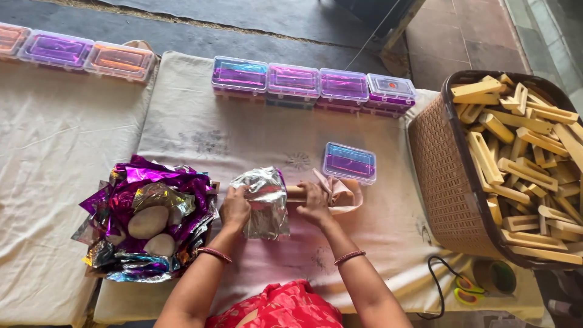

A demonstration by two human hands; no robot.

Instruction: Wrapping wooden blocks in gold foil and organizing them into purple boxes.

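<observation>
Head view: you are pressing both hands, left hand (234,208) and right hand (314,203), each grip pinching the foil (265,203) to wrap it tight around the wooden piece (296,193), just beside the small box (348,162).

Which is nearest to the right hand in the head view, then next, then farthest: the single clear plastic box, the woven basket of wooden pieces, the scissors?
From the right hand:
1. Single clear plastic box, just beyond it, up-right.
2. Woven basket, further right.
3. Scissors, lower right near the cloth's edge.
</observation>
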